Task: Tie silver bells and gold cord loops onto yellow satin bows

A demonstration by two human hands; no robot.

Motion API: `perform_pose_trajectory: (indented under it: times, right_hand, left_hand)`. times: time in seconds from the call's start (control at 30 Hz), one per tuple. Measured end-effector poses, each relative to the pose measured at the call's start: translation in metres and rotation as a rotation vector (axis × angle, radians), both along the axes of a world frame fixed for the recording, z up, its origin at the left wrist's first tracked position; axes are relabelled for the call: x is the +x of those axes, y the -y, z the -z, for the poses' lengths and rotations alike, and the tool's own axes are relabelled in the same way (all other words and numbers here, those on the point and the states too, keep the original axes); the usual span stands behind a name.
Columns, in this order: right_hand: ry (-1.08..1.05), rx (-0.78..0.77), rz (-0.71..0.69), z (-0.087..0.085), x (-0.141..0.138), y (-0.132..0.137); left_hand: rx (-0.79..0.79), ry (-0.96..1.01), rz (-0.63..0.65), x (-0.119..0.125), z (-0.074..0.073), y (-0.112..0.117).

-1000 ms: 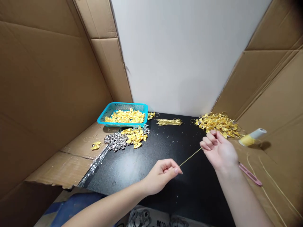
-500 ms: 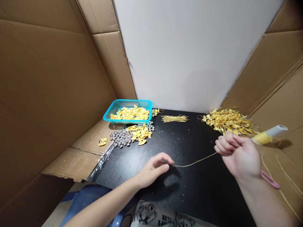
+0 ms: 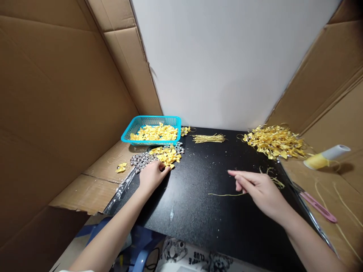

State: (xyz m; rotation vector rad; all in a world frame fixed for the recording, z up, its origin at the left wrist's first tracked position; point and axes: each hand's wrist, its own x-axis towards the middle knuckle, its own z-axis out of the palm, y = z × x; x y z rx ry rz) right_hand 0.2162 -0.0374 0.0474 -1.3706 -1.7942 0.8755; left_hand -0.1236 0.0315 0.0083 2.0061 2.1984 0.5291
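Observation:
My left hand [image 3: 153,174] is at the front edge of a small heap of yellow ribbon bows [image 3: 167,155] and silver beads [image 3: 138,161]. Its fingers are bent together against the bows, and what is between the fingertips is hidden. Over the right half of the table, my right hand [image 3: 256,187] pinches a thin gold cord [image 3: 224,195], whose loose end trails left above the black surface. The index finger of that hand points out to the left.
A turquoise basket [image 3: 123,139] of yellow bows stands at the back left. Behind lies a bundle of gold cords [image 3: 209,138]. A pile of corded bows [image 3: 275,141], pink-handled scissors [image 3: 319,207] and a cord-wound tube [image 3: 326,156] are at right. Cardboard walls [image 3: 56,94] flank the table.
My left hand has left the cord's end and moved up and left to the bows. My right hand has come left and lower with the cord, uncovering the scissors and some cord scraps.

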Motion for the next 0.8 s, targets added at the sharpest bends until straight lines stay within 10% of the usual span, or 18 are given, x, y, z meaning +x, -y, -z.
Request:
perform_pose_trajectory:
  times: [0.33,0.8]
  right_hand:
    - [0.175,0.171,-0.142,0.029,-0.013,0.003]
    - [-0.214,0.012,-0.044,0.054,-0.035,-0.046]
  left_hand:
    - [0.026,0.433,-0.014,-0.006,0.003,0.015]
    - [-0.46,1.282,0.36,0.119,0.007,-0.019]
